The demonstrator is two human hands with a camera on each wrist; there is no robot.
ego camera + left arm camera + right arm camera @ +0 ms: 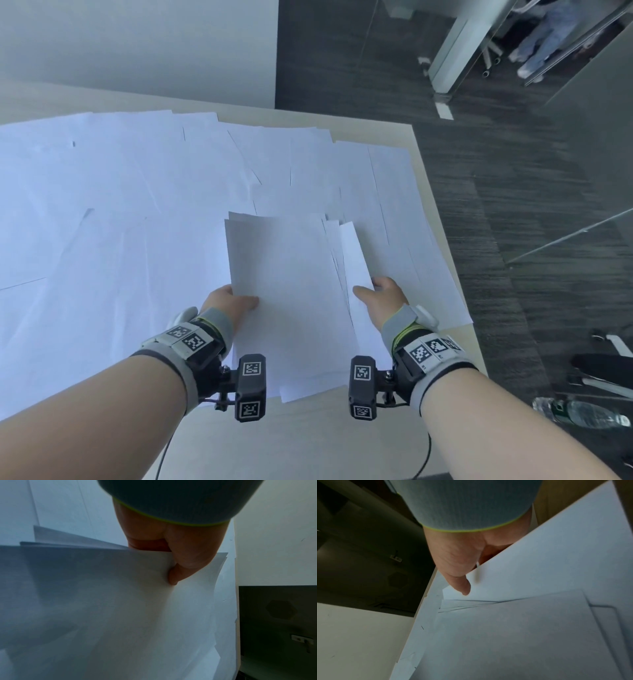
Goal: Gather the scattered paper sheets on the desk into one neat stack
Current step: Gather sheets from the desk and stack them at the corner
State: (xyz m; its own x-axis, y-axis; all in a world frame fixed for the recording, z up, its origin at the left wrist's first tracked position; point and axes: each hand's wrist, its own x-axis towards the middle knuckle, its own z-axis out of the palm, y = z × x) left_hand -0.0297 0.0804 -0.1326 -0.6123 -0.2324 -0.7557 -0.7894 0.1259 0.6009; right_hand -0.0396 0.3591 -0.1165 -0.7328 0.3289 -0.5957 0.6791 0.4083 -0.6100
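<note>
While the gathered bundle (291, 291) is pinched at lower centre between the left hand (230, 301) and right hand (383, 296), its long axis running up-frame, loose sheets (113, 192) are spread mostly upper left, nearer the left hand

A loose bundle of white paper sheets (291, 291) sits raised above the worktop (394, 118), near and right of centre, its edges uneven and fanned at the right. More white loose sheets (120, 205) lie flat and overlapping across the worktop, from left to right edge.
</note>
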